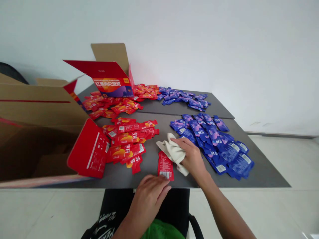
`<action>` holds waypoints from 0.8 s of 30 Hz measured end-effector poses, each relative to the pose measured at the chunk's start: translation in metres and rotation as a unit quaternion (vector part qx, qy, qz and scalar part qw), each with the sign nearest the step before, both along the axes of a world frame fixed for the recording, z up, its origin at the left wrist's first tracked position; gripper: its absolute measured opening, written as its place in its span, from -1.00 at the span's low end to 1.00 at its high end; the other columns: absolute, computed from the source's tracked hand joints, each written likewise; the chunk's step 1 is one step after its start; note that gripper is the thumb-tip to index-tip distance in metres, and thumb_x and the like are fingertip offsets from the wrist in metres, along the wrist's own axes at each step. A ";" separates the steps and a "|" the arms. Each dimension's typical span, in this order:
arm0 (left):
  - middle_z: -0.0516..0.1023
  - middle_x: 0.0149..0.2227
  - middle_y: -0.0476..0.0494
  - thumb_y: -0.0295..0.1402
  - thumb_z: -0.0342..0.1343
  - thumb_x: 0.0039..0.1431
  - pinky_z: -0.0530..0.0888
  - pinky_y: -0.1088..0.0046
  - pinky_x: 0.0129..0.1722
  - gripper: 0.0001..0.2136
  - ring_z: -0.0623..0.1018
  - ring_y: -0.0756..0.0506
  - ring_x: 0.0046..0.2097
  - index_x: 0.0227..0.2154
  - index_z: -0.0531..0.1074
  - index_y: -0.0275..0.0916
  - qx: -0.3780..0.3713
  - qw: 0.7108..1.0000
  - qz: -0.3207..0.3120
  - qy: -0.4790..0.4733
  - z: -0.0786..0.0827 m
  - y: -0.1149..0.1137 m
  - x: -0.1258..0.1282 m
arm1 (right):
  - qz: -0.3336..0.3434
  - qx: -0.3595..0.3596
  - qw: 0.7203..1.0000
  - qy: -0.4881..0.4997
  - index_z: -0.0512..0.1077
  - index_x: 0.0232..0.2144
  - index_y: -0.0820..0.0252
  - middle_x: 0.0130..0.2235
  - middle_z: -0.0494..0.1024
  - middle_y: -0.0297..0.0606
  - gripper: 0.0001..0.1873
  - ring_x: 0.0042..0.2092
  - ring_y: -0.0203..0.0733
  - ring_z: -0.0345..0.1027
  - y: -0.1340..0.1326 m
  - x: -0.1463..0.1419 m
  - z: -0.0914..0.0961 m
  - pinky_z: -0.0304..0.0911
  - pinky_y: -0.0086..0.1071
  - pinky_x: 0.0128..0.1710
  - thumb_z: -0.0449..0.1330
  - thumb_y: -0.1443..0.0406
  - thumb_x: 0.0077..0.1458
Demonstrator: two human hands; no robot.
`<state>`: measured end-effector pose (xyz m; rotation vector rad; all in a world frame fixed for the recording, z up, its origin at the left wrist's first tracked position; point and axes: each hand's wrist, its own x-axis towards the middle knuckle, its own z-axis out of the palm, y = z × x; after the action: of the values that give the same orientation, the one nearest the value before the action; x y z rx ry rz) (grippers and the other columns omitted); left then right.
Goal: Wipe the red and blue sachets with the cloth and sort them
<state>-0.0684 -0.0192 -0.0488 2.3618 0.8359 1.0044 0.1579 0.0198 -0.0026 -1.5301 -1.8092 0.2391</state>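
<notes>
- Room: I read bare grey tabletop along the near edge and right of the blue sachets; little on the left, where red sachets crowd the cardboard carton.
- Item: one flat red sachet, lying apart on the table between both hands, just beside the cream cloth.
- Left hand: fingers loose, tips at the sachet's lower end.
- Right hand: fingers clenched on the cloth.

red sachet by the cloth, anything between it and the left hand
Nothing visible stands in the way: the left hand has its fingertips at the sachet's lower end. The red sachet lies on the grey table. The cream cloth, held by the right hand, lies beside it, on its far side from the left hand.
</notes>
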 end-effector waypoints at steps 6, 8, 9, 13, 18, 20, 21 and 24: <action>0.61 -0.02 -0.20 -0.36 0.10 0.41 0.47 0.09 0.00 -0.70 0.56 -0.25 0.01 0.15 0.44 -0.20 -0.007 0.987 0.111 0.113 0.024 0.033 0.030 | -0.108 0.078 0.982 0.133 0.57 0.09 0.02 0.00 0.61 -0.15 -0.62 0.00 0.00 0.53 -0.085 0.012 -0.025 0.44 -0.22 0.00 0.29 0.30 0.22; 0.54 0.06 -0.29 -0.36 0.15 0.37 0.48 0.07 0.01 -0.59 0.49 -0.31 0.08 0.24 0.37 -0.26 -0.004 0.974 0.154 0.169 0.021 0.046 0.043 | -0.117 0.078 0.975 0.173 0.58 0.07 0.02 0.02 0.62 -0.14 -0.64 0.03 0.03 0.53 -0.102 0.016 -0.041 0.44 -0.20 0.02 0.29 0.28 0.23; 0.51 0.08 -0.33 -0.34 0.16 0.37 0.48 0.06 0.02 -0.56 0.47 -0.33 0.09 0.26 0.35 -0.29 -0.006 0.967 0.169 0.192 0.020 0.051 0.050 | -0.121 0.078 0.971 0.188 0.59 0.06 0.02 0.02 0.63 -0.13 -0.65 0.03 0.04 0.54 -0.108 0.017 -0.049 0.46 -0.20 0.01 0.30 0.27 0.22; 0.47 0.09 -0.39 -0.23 0.14 0.38 0.46 0.03 0.07 -0.52 0.45 -0.37 0.10 0.26 0.36 -0.37 -0.050 0.950 0.189 0.245 0.020 0.065 0.066 | -0.117 0.068 0.966 0.221 0.62 0.03 0.06 0.00 0.64 -0.07 -0.66 0.01 0.09 0.56 -0.118 0.020 -0.066 0.49 -0.20 -0.03 0.30 0.25 0.21; 0.48 0.10 -0.50 -0.27 0.25 0.29 0.39 0.07 0.16 -0.39 0.45 -0.40 0.15 0.31 0.30 -0.46 -0.146 0.946 0.151 0.248 0.029 0.079 0.070 | -0.086 0.055 0.968 0.231 0.63 0.02 0.08 -0.02 0.65 -0.05 -0.65 -0.02 0.11 0.58 -0.115 0.022 -0.065 0.50 -0.21 -0.06 0.32 0.25 0.17; 0.50 0.10 -0.51 -0.27 0.32 0.21 0.40 0.16 0.14 -0.35 0.49 -0.38 0.14 0.29 0.32 -0.46 -0.165 0.947 0.139 0.238 0.028 0.086 0.069 | -0.072 0.055 0.972 0.217 0.63 0.03 0.06 -0.03 0.65 -0.07 -0.64 -0.03 0.08 0.59 -0.113 0.025 -0.066 0.50 -0.24 -0.07 0.33 0.26 0.17; 0.52 0.10 -0.50 -0.26 0.36 0.16 0.41 0.20 0.12 -0.33 0.51 -0.36 0.13 0.28 0.34 -0.44 -0.174 0.948 0.133 0.230 0.027 0.091 0.069 | -0.067 0.054 0.974 0.211 0.62 0.04 0.04 -0.02 0.65 -0.08 -0.64 -0.03 0.07 0.59 -0.113 0.027 -0.067 0.50 -0.26 -0.07 0.32 0.26 0.18; 0.60 0.02 -0.32 -0.28 0.42 0.05 0.43 0.35 -0.01 -0.44 0.56 -0.27 0.05 0.13 0.49 -0.31 -0.192 0.955 0.110 0.198 0.026 0.103 0.066 | -0.052 0.052 0.977 0.201 0.59 0.08 0.01 -0.01 0.64 -0.11 -0.62 -0.01 0.03 0.59 -0.113 0.031 -0.070 0.50 -0.29 -0.05 0.29 0.28 0.21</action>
<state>-0.0023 0.0842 -0.0233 2.1833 1.3329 0.3858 0.1885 -0.0931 -0.0725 -1.3825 -1.3997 0.3683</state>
